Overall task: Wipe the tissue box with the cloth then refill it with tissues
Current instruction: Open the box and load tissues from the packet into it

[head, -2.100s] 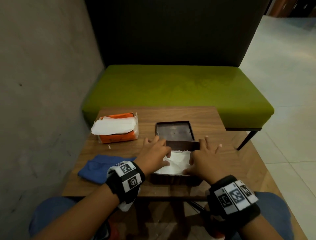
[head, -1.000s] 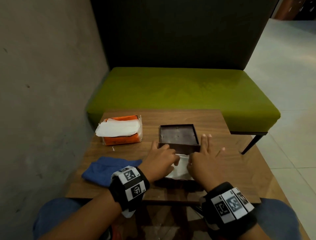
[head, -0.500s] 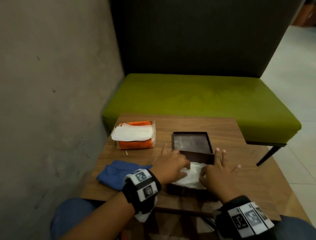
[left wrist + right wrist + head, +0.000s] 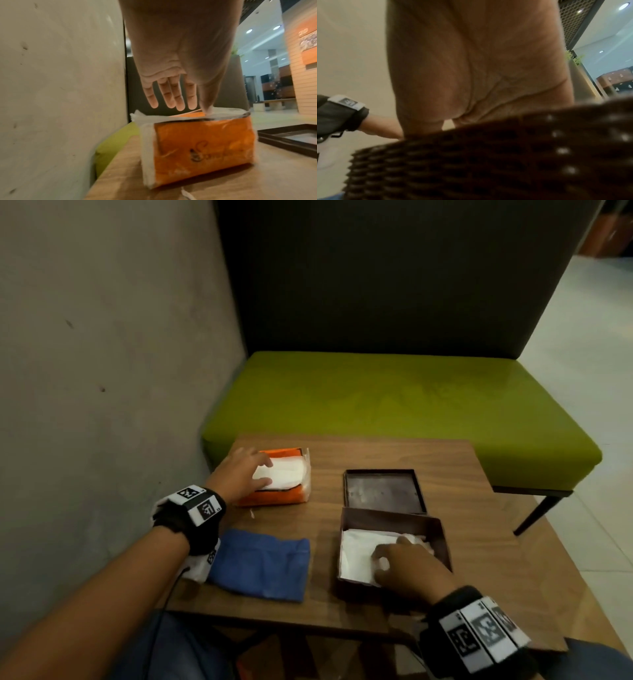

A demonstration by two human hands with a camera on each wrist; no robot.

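Observation:
The brown woven tissue box (image 4: 390, 520) stands open near the table's front right, with white tissues (image 4: 356, 553) inside. My right hand (image 4: 383, 563) rests on those tissues and presses them down, its fingers bent. In the right wrist view only the palm of the right hand (image 4: 479, 67) shows above the box wall (image 4: 488, 162). The box's lid (image 4: 385, 491) lies just behind the box. My left hand (image 4: 262, 472) is stretched over the orange tissue pack (image 4: 274, 496) at the back left. Its fingers (image 4: 171, 97) are straight above the pack (image 4: 202, 146) and its thumb touches the top tissue (image 4: 287, 474). The blue cloth (image 4: 263, 563) lies flat by my left wrist.
The small wooden table (image 4: 462, 508) stands against a concrete wall (image 4: 102, 371) on the left. A green bench (image 4: 394, 395) runs behind the table. The lid (image 4: 291, 138) lies close to the right of the tissue pack.
My left hand left the tissue box and reached back left to the orange tissue pack. My right hand stayed in the box on the tissues. The head view turned left.

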